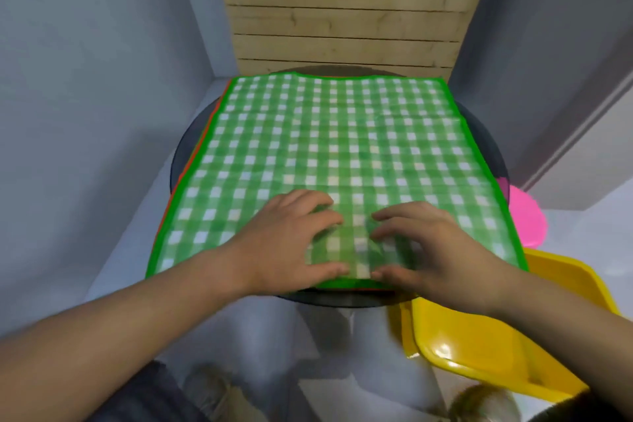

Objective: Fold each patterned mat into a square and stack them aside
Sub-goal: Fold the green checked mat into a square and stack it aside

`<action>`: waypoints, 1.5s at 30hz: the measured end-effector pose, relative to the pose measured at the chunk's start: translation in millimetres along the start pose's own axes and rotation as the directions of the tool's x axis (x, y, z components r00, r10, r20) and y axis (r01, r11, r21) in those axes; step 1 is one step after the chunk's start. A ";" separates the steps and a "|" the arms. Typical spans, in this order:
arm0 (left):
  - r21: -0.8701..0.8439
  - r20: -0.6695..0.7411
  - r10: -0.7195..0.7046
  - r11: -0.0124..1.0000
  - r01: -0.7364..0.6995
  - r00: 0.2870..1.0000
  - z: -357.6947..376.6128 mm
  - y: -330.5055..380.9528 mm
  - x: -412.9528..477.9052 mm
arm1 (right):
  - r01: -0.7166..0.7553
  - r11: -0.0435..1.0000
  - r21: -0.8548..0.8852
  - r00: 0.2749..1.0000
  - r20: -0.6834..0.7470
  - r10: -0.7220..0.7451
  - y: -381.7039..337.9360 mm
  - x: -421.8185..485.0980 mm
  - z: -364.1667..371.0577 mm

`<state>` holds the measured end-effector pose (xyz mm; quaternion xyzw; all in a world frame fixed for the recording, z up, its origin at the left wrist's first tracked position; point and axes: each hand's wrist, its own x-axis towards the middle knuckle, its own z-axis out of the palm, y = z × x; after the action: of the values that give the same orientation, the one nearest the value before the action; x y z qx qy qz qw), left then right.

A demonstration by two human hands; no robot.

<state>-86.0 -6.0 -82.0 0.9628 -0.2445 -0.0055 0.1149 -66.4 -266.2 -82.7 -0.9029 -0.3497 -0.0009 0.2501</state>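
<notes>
2 grey walls (85,79) close in the scene on the left and right, with a panel of pale wooden slats (342,10) between them on the far side. A round dark bench (181,154) stands in the middle, mostly covered. At the near right a glossy yellow chair (479,346) sits just beside the bench rim. Farther along the right a pink stool (524,219) shows past the mat's edge.

The green checked mat (342,147) lies spread on the bench, green and white squares inside a solid green border, its corners overhanging the round top. An orange-edged mat (187,168) peeks out under its left side. Both hands sit close together at the middle of the near edge. The left hand (284,240) and right hand (435,250) each have fingers curled on top and the thumb at the edge, pinching the green mat, which is creased between them.
</notes>
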 end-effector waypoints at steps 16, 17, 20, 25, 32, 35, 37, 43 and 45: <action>-0.402 -0.019 -0.160 0.905 0.139 0.987 19.8 3.3 -31.0 | -0.195 0.964 0.181 0.981 0.038 0.191 -11.9 -23.0 5.7; -0.402 -0.018 -0.157 0.906 0.137 0.987 19.9 2.6 -30.7 | -0.193 0.966 0.174 0.981 0.038 0.190 -11.0 -23.1 5.1; -0.413 -0.020 -0.148 0.902 0.127 0.989 19.1 2.0 -30.2 | -0.178 0.973 0.150 0.984 0.025 0.176 -10.0 -25.1 6.3; -0.444 -0.048 -0.157 0.888 0.120 0.986 18.3 -0.5 -29.5 | -0.141 0.985 0.099 0.990 -0.011 0.143 -13.3 -27.6 7.8; -0.534 -0.026 -0.224 0.827 0.176 0.974 7.7 -0.7 -29.9 | -0.153 0.978 0.142 0.986 -0.049 0.161 -16.9 -29.0 5.1; -0.574 -0.031 -0.239 0.799 0.178 0.971 -9.9 1.3 -27.2 | -0.134 0.984 0.120 0.975 -0.164 0.153 -23.5 -23.2 -1.0; -0.602 -0.051 -0.238 0.782 0.160 0.970 -27.6 3.6 -24.0 | -0.124 0.991 0.046 0.961 -0.244 0.132 -27.2 -17.7 -8.2; -0.588 -0.054 -0.215 0.796 0.143 0.975 -79.7 15.0 -11.2 | -0.171 0.982 -0.085 0.899 -0.421 0.120 -36.3 15.5 -46.9; -0.533 -0.042 -0.200 0.833 0.147 0.979 -98.0 15.7 -2.0 | -0.181 0.975 -0.131 0.879 -0.466 0.101 -39.0 30.8 -59.6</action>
<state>-88.6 3.0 16.9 0.9117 -0.1393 -0.0363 0.3849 -57.5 -249.1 -7.4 -0.9184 -0.2128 -0.2248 0.2463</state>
